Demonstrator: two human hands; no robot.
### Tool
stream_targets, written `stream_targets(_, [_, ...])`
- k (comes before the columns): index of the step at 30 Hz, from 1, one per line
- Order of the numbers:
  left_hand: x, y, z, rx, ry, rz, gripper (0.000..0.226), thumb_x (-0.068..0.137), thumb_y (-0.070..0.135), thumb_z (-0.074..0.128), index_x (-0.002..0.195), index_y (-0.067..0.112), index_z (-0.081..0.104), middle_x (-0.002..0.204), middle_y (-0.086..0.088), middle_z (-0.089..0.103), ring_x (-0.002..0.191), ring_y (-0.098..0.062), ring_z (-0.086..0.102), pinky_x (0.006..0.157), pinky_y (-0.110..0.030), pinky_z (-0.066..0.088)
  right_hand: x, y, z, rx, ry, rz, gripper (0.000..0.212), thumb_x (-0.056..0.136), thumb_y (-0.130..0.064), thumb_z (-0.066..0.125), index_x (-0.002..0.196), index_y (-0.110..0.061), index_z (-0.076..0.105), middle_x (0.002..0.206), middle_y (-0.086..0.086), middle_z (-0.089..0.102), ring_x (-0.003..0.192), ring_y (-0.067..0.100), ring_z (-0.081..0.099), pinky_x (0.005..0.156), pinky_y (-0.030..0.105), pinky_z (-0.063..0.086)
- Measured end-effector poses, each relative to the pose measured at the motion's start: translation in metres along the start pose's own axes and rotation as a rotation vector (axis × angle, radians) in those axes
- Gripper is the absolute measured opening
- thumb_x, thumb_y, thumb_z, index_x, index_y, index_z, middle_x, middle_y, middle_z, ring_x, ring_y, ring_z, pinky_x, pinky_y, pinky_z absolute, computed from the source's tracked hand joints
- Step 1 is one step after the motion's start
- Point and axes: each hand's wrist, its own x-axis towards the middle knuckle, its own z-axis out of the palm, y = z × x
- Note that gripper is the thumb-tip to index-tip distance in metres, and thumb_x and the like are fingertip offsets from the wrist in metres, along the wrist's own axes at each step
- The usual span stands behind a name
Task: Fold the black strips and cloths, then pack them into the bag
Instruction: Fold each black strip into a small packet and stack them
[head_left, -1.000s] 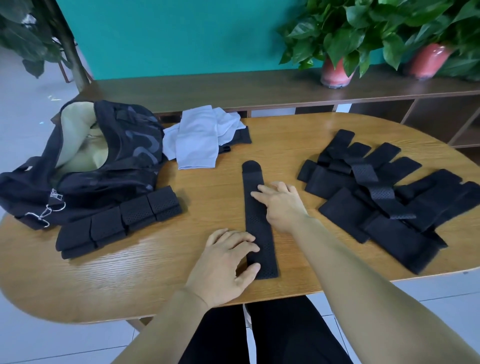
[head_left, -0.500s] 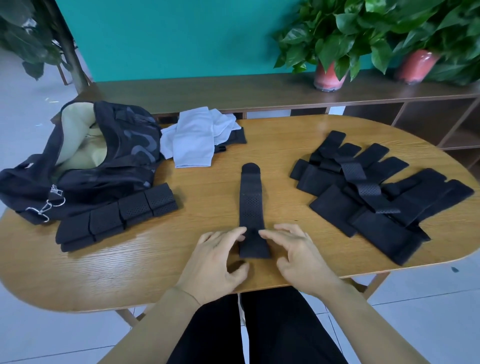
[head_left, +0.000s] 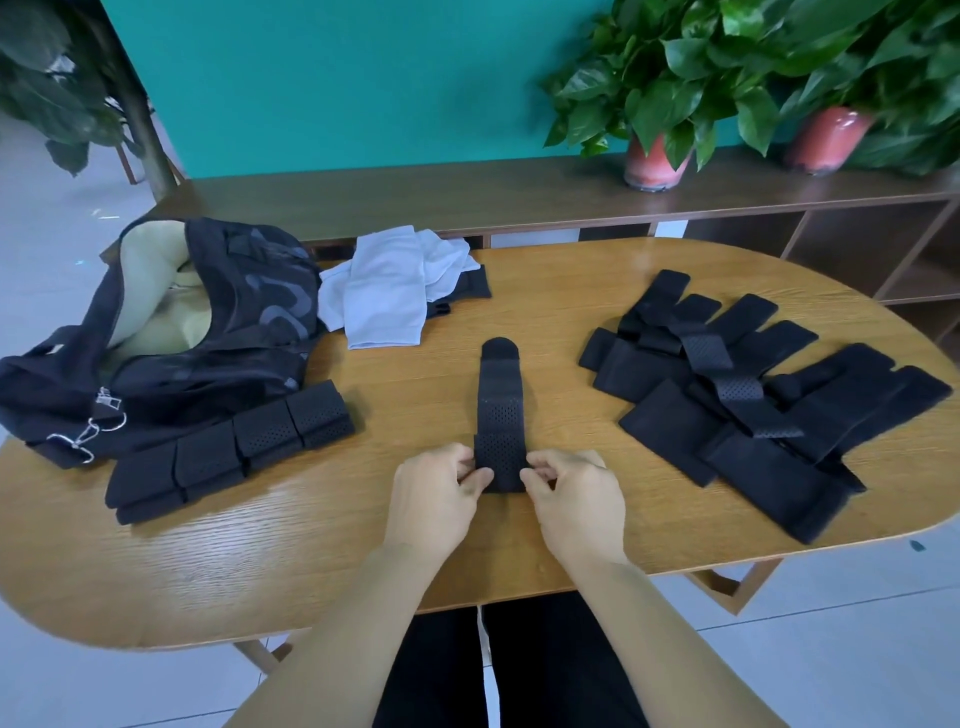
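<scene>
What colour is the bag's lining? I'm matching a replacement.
Pale cream-yellow, inside the open black bag; head view.

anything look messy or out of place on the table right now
Nothing is damaged or spilled. The unfolded black strips lie in a loose overlapping heap on the right of the oval wooden table, and the pale blue cloths are rumpled beside the open black bag. Both look like work waiting to be folded.

Oval wooden table (head_left: 545, 291) in the foreground. Behind it a long dark shelf (head_left: 467, 192) runs along a teal wall (head_left: 337, 78). Two leafy plants in pink pots (head_left: 652, 161) (head_left: 826, 140) stand on the shelf at right. Another plant (head_left: 57, 104) at far left, possibly on a stand. Grey tiled floor (head_left: 857, 665).
</scene>
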Motion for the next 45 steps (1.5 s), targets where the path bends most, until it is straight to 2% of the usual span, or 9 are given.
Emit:
stream_targets(8, [0.01,0.011,-0.001,0.123,-0.085,-0.077,0.025,0.09,0.033,0.066,0.104,0.013,0.066,0.098,0.0,0.07,0.09,-0.016,0.066,0.08,-0.031,0.055,0.006,0.003,0.012,-0.145,0.056,-0.02,0.018,0.088,-0.022,0.065,0.104,-0.018,0.072,0.083,-0.007,0.069,0.102,0.013,0.053,0.077,0.024,0.028])
stream_targets(13, [0.012,0.014,-0.001,0.254,-0.085,-0.078,0.024,0.09,0.036,0.066,0.08,0.017,0.055,0.084,0.002,0.064,0.073,-0.015,0.06,0.062,-0.027,0.047,0.007,0.007,0.02,-0.215,0.099,-0.095,0.019,0.07,-0.012,0.081,0.088,-0.015,0.075,0.064,-0.006,0.065,0.078,0.02,0.061,0.066,0.031,0.043])
stream_targets(19, [0.008,-0.001,0.001,0.312,0.02,0.151,0.041,0.091,0.036,0.063,0.129,0.022,0.058,0.119,0.003,0.057,0.111,-0.018,0.053,0.09,-0.028,0.036,0.006,0.013,0.024,-0.421,0.131,-0.36,0.032,0.073,-0.004,0.069,0.104,-0.014,0.073,0.091,0.003,0.063,0.088,0.026,0.054,0.062,0.034,0.041])
stream_targets(24, [0.006,-0.018,0.013,0.316,-0.006,0.41,0.032,0.092,0.016,0.064,0.123,0.018,0.066,0.132,0.002,0.061,0.125,-0.021,0.053,0.099,-0.035,0.033,0.007,0.016,0.031,-0.489,0.065,-0.41,0.032,0.078,-0.006,0.055,0.105,-0.011,0.071,0.117,0.001,0.065,0.111,0.026,0.05,0.074,0.037,0.042])
stream_targets(29, [0.007,-0.019,0.003,0.351,-0.147,0.456,0.049,0.099,0.008,0.044,0.146,0.022,0.041,0.153,0.008,0.036,0.143,-0.009,0.027,0.107,-0.022,0.013,0.004,0.016,0.026,-0.465,-0.017,-0.387,0.043,0.081,-0.011,0.039,0.11,-0.01,0.071,0.118,-0.001,0.067,0.109,0.025,0.058,0.074,0.037,0.046])
stream_targets(34, [-0.004,-0.019,-0.015,0.362,-0.268,0.481,0.059,0.091,0.026,0.045,0.15,0.024,0.034,0.156,0.014,0.026,0.142,-0.002,0.016,0.111,-0.019,0.009,-0.008,0.02,0.01,-0.3,-0.187,-0.353,0.06,0.076,-0.024,0.039,0.131,-0.013,0.059,0.139,-0.006,0.053,0.129,0.014,0.042,0.098,0.03,0.033])
stream_targets(39, [-0.024,-0.022,-0.016,0.317,-0.195,0.504,0.057,0.085,0.036,0.05,0.141,0.024,0.049,0.147,0.015,0.044,0.134,-0.002,0.033,0.101,-0.015,0.014,-0.022,0.022,-0.002,-0.154,-0.21,-0.368,0.057,0.076,-0.016,0.051,0.133,-0.016,0.057,0.135,-0.009,0.056,0.128,0.006,0.04,0.102,0.022,0.027])
stream_targets(42, [-0.033,-0.019,-0.015,0.221,-0.103,0.47,0.039,0.089,0.02,0.06,0.128,0.023,0.062,0.124,0.01,0.065,0.116,-0.011,0.052,0.094,-0.022,0.029,-0.028,0.024,0.001,-0.052,-0.139,-0.337,0.044,0.08,-0.008,0.059,0.124,-0.017,0.064,0.117,-0.005,0.066,0.113,0.009,0.054,0.097,0.023,0.041])
stream_targets(45, [-0.039,-0.008,-0.015,0.105,-0.012,0.345,0.027,0.094,0.02,0.06,0.12,0.023,0.066,0.099,0.006,0.07,0.095,-0.013,0.059,0.08,-0.02,0.035,-0.029,0.018,0.004,0.068,-0.061,-0.165,0.037,0.087,-0.006,0.065,0.122,-0.019,0.066,0.108,-0.003,0.066,0.1,0.008,0.06,0.085,0.008,0.039])
